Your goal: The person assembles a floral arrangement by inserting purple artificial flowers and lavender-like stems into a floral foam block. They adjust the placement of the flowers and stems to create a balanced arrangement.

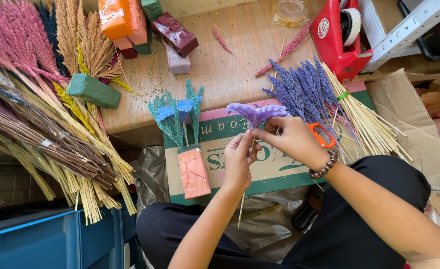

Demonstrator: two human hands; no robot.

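Two hands meet on one purple flower (257,112). The left hand (239,162) pinches its thin stick (242,209); the right hand (292,139) grips just under the bloom.

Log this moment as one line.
left hand: pinches stick | right hand: grips purple flower | nearby: orange scissors, lavender bunch

We are looking at a floral craft workshop: bundles of dried dyed grasses (35,89) fill the frame's left, green floral foam blocks (93,90) and wrapped blocks (175,34) lie on the wooden worktop (230,65), and a red tape dispenser (338,37) stands upper right above bare stick bundles (367,124).
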